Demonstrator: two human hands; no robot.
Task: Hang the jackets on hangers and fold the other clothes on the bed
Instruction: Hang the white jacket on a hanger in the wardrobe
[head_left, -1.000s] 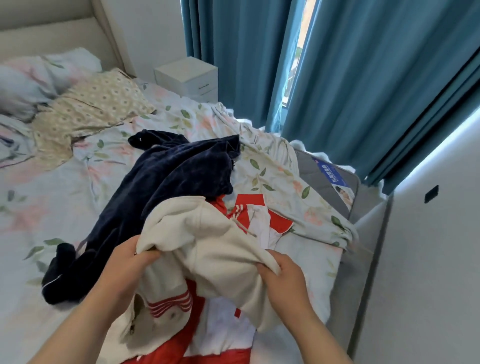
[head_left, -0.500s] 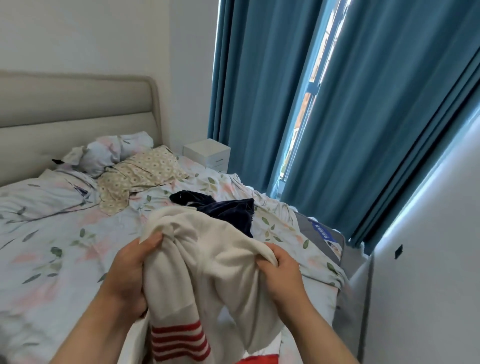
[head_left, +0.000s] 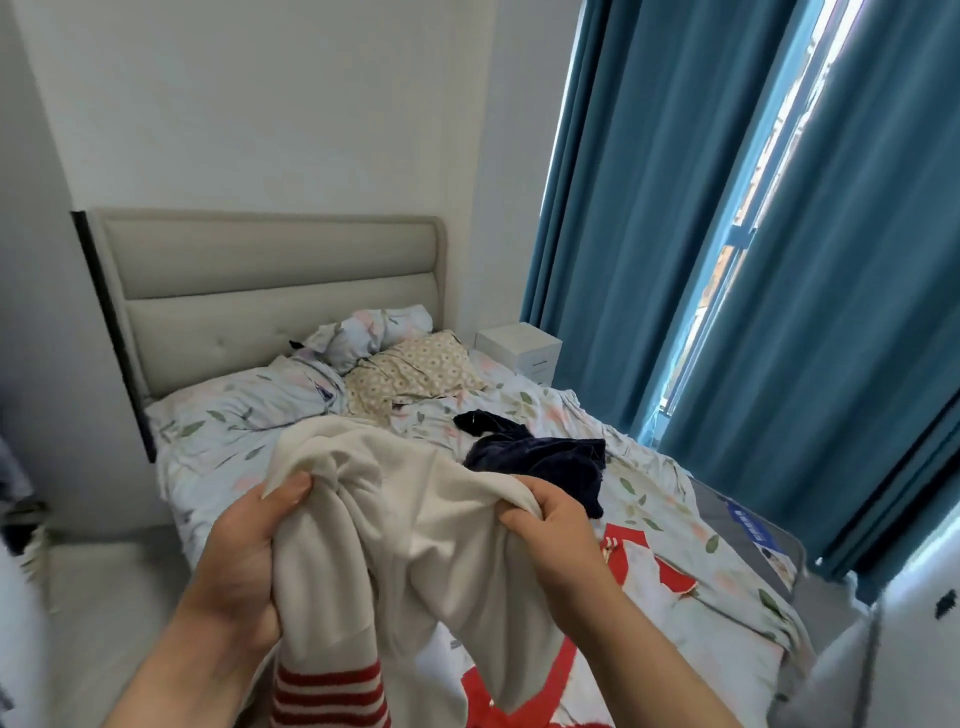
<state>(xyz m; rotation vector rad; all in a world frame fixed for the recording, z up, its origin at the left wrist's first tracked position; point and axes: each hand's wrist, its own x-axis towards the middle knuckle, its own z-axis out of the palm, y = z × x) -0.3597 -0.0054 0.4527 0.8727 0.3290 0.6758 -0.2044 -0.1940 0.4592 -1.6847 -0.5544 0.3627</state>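
1. The left hand (head_left: 239, 561), lower left of centre, has its fingers curled and its thumb pressed on top, pinching a bunched fold of the cream garment (head_left: 415, 530).
2. The cream garment hangs between the two hands in the lower middle of the frame, lifted clear of the bed (head_left: 208, 467). A red-striped cuff (head_left: 327, 696) dangles below the left hand at the bottom edge.
3. The cloth looks thick, soft and fleecy, light enough for a fingertip hold and not slippery. It is limp, though, so it sags into folds wherever it is unsupported.
4. The best places to take hold are probably the collar or the shoulder seams. From there it would fall open and show whether it is a jacket for a hanger or a piece to fold.
5. The right hand (head_left: 561, 535), right of centre, closes its fingers and thumb on a gathered edge of the same cloth.
6. Beyond that hand a navy garment (head_left: 540, 457) lies crumpled on the floral sheet.
7. Lower right, red-and-white cloth (head_left: 649, 566) lies flat on the bed — whether it belongs to the held piece cannot be told.
8. Blue curtains (head_left: 831, 312) fill the right side.
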